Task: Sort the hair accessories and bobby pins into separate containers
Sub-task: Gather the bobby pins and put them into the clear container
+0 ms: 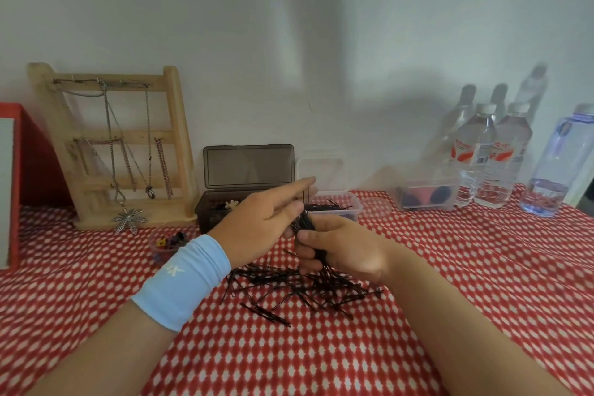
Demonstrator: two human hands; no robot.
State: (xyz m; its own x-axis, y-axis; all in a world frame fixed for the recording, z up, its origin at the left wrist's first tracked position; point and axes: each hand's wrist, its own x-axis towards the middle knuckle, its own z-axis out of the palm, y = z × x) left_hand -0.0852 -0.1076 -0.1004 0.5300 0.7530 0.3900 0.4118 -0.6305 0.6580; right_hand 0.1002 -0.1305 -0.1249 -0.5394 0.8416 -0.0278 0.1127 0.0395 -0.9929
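A loose heap of black bobby pins [299, 288] lies on the red-and-white cloth in the middle. Above it my right hand [340, 249] is closed around a bunch of bobby pins [303, 223]. My left hand [266, 223], with a light blue wristband, pinches the top of the same bunch, index finger stretched out. Behind the hands stands a clear container [348, 207] with bobby pins inside and its lid up. To its left is a dark brown box [209, 210], lid open, holding a flower-shaped accessory. A small clear tub [164, 246] holds coloured mini clips.
A wooden jewellery stand [122, 145] with chains leans on the wall at the left, beside a red box [29, 154]. At the right back are a closed clear box [429, 194], two water bottles [491, 154] and a large clear bottle [559, 164].
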